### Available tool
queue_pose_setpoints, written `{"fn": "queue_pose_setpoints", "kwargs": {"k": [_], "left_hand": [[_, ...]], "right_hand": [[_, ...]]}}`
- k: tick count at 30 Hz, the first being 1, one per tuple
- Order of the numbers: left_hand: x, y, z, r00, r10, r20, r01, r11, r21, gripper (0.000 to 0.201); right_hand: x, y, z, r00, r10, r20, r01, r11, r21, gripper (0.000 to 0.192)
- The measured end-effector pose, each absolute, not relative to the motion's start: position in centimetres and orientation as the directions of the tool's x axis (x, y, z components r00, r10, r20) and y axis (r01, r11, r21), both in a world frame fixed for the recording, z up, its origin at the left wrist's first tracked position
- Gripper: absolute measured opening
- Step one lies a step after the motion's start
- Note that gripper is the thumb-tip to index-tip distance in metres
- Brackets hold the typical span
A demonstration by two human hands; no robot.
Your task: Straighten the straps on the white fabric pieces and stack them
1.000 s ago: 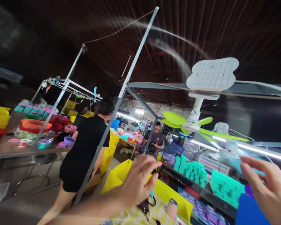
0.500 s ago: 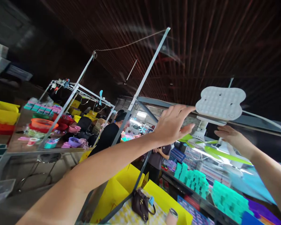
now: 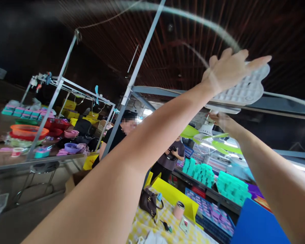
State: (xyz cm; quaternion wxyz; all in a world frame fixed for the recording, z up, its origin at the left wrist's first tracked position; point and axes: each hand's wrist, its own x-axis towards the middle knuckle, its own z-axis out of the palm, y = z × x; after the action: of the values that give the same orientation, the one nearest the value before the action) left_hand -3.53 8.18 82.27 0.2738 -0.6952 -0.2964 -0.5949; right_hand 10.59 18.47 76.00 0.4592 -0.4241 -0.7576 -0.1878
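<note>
A white, bumpy, clover-shaped panel (image 3: 251, 89) hangs at upper right, with a thin white plate beneath it. My left hand (image 3: 230, 69) is raised in front of the panel and overlaps its upper left part. Its thumb stretches right and its other fingers stand apart, bent at the top; whether they touch the panel I cannot tell. Below the thin plate my right hand (image 3: 222, 122) reaches in beside the white stem of a small fan (image 3: 204, 132) with green blades. That hand's fingers are partly hidden and blurred.
A grey metal frame (image 3: 139, 61) rises in front of me. Below are a checked yellow cloth (image 3: 147, 227), a dark handbag (image 3: 148, 203), and a pink can (image 3: 178, 210). Two people stand beyond. Stacked turquoise pieces (image 3: 231, 186) and a blue panel (image 3: 259, 223) lie right; basins (image 3: 27, 130) left.
My left hand has risen and moved right, now covering part of the white panel. My right hand has shifted left and up, under the plate. The whole view has tilted slightly down and right.
</note>
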Motion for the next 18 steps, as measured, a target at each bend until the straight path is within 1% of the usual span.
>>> {"fn": "queue_pose_setpoints", "kwargs": {"k": [2, 4, 6, 9, 11, 15, 18], "left_hand": [[-3.0, 8.6, 82.1, 0.041, 0.071, 0.997, 0.782, -0.623, 0.012, 0.044], [-2.6, 9.0, 82.0, 0.017, 0.065, 0.998, 0.773, -0.634, 0.028, 0.052], [-2.5, 9.2, 82.1, 0.015, 0.113, 0.994, 0.751, -0.657, 0.064, 0.059], [-2.4, 9.5, 82.5, 0.009, 0.194, 0.981, 0.751, -0.649, 0.121, 0.061], [-2.4, 9.5, 82.7, -0.001, 0.216, 0.976, 0.759, -0.635, 0.141, 0.06], [-2.4, 9.5, 82.6, -0.021, 0.224, 0.974, 0.766, -0.623, 0.159, 0.059], [-2.3, 9.3, 82.4, -0.017, 0.221, 0.975, 0.741, -0.652, 0.161, 0.061]], "right_hand": [[10.5, 18.8, 75.7, -0.223, 0.503, 0.835, 0.798, 0.586, -0.139, 0.069], [10.5, 19.1, 75.5, -0.208, 0.518, 0.829, 0.791, 0.588, -0.169, 0.071], [10.5, 19.3, 75.3, -0.202, 0.535, 0.821, 0.785, 0.589, -0.191, 0.073], [10.6, 19.2, 75.1, -0.204, 0.554, 0.807, 0.77, 0.6, -0.218, 0.075], [10.6, 19.0, 75.0, -0.204, 0.565, 0.8, 0.754, 0.612, -0.24, 0.073], [10.4, 18.9, 74.6, -0.199, 0.606, 0.77, 0.716, 0.627, -0.309, 0.066], [10.3, 19.0, 74.5, -0.191, 0.639, 0.745, 0.681, 0.633, -0.368, 0.062]]}}
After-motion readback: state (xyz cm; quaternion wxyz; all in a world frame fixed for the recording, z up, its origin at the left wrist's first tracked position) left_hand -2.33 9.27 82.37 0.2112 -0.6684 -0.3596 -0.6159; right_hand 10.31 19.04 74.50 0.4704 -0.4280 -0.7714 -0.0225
